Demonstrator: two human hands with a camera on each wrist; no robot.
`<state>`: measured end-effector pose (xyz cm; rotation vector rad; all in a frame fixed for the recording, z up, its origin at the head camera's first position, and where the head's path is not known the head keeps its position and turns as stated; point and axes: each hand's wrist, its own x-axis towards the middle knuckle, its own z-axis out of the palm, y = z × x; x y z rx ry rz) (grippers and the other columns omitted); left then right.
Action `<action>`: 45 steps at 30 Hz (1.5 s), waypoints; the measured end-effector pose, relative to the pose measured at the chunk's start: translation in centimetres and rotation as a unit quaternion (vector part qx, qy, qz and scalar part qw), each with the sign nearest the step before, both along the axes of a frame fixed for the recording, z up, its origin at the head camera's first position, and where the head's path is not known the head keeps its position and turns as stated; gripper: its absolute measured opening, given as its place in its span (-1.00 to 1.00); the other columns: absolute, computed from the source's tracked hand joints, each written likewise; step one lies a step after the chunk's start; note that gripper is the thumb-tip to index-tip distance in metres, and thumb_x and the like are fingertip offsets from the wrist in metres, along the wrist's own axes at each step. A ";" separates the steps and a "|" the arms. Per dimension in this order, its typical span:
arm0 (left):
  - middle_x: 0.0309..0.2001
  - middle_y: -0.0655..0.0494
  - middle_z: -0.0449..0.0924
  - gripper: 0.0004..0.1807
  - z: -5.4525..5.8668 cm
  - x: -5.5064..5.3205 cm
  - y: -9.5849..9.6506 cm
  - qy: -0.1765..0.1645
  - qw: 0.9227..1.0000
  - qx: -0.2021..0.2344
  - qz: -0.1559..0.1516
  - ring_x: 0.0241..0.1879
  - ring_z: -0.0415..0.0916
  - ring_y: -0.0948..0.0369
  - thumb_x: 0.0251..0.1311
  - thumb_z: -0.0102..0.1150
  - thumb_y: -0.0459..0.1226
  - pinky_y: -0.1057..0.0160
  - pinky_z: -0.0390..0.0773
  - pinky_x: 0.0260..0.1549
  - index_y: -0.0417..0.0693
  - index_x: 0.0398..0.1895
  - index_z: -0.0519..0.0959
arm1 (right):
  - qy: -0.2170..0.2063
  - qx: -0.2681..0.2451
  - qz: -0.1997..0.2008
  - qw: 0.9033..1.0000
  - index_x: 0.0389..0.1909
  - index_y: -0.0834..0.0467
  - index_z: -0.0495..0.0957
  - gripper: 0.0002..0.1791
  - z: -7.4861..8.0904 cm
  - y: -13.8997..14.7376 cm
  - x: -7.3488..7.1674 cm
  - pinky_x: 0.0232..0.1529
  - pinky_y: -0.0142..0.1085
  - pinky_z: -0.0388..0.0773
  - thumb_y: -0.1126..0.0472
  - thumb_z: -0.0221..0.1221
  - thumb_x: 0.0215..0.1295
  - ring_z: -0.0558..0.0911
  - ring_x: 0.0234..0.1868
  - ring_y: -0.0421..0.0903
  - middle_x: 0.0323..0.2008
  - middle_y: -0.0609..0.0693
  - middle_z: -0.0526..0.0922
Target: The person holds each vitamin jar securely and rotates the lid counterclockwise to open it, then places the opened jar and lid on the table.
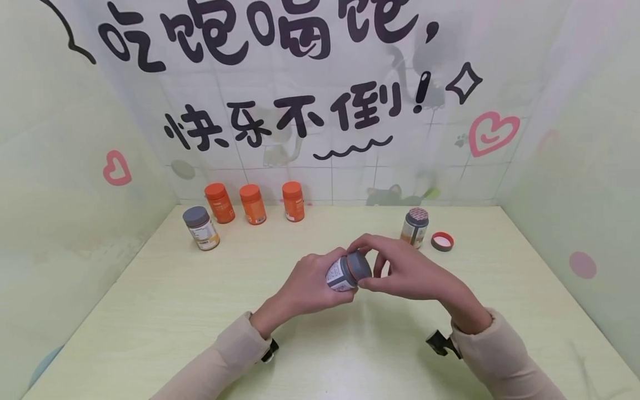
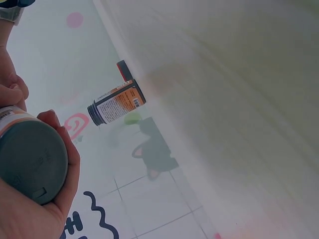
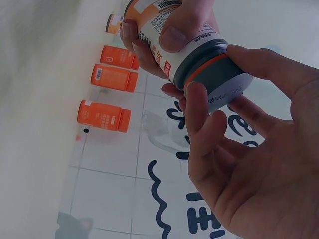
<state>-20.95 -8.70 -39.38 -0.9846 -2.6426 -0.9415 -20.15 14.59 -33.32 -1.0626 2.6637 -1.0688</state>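
grey and tilted, the cap (image 1: 361,265) sat on a white-labelled jar (image 1: 337,276) held above the tabletop (image 1: 200,322). the left hand (image 1: 312,282) had its fingers curled round the jar's body, while the right hand (image 1: 407,269) pinched the cap between its fingers and thumb. an uncapped jar (image 1: 414,229) stood beside a loose cap (image 1: 442,241); farther left stood three orange bottles (image 1: 253,205) and a grey-capped jar (image 1: 202,229).
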 end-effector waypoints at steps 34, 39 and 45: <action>-0.36 0.28 0.69 -0.54 0.5 0.2 0.0 -0.001 1.000 0.009 -0.011 -0.46 0.55 0.40 0.03 0.46 -0.10 0.40 0.54 -0.47 0.14 0.02 0.55 | -0.067 -0.006 -0.084 0.994 0.15 -0.07 0.53 -0.54 0.1 -0.9 0.2 -0.37 -0.21 0.62 -0.20 0.25 0.38 0.70 -0.41 -0.18 -0.16 -0.07 0.74; -0.38 0.30 0.67 -0.55 0.5 0.2 0.1 0.008 1.000 0.003 -0.005 -0.48 0.54 0.41 0.01 0.46 -0.09 0.40 0.53 -0.48 0.16 -0.01 0.54 | -0.101 -0.012 -0.090 0.991 -0.03 0.02 0.61 -0.64 -0.1 -1.0 0.1 -0.37 -0.17 0.64 -0.14 0.27 0.37 0.70 -0.47 -0.12 -0.35 -0.05 0.72; -0.36 0.28 0.69 -0.53 0.4 0.1 -0.1 -0.004 1.000 0.013 0.001 -0.44 0.55 0.39 0.02 0.46 -0.10 0.39 0.54 -0.45 0.16 0.03 0.56 | -0.074 -0.028 -0.081 0.994 0.03 -0.09 0.58 -0.65 0.3 -0.2 -0.1 -0.38 -0.19 0.65 -0.02 0.39 0.27 0.71 -0.40 -0.11 -0.20 -0.04 0.73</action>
